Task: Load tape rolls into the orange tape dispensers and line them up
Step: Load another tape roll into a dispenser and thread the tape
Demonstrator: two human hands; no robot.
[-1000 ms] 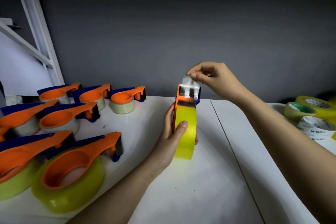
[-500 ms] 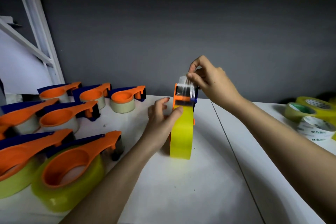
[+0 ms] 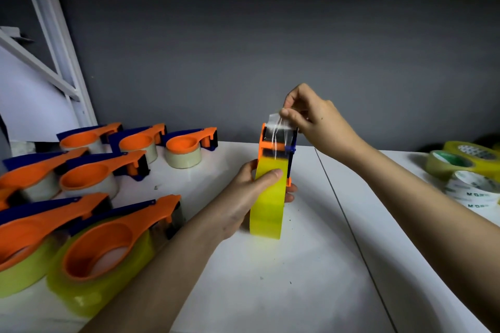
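Note:
An orange and blue tape dispenser [image 3: 273,144] stands on edge on the white table [image 3: 270,278], loaded with a yellow tape roll [image 3: 267,205]. My left hand [image 3: 243,197] grips the roll and dispenser, thumb across the yellow tape, fingers behind. My right hand [image 3: 308,116] pinches the clear loose tape end [image 3: 276,121] above the dispenser's cutter head. The tape end is wrinkled and stretched up over the cutter.
Several loaded orange dispensers [image 3: 108,240] lie in rows at the left. Loose tape rolls [image 3: 470,170] sit at the far right. A white metal frame [image 3: 54,43] leans at the back left. A seam [image 3: 349,230] runs down the table.
My left hand let go briefly, then regripped the roll with the thumb across it. My right hand kept pinching the tape end and pulled it a bit higher over the cutter.

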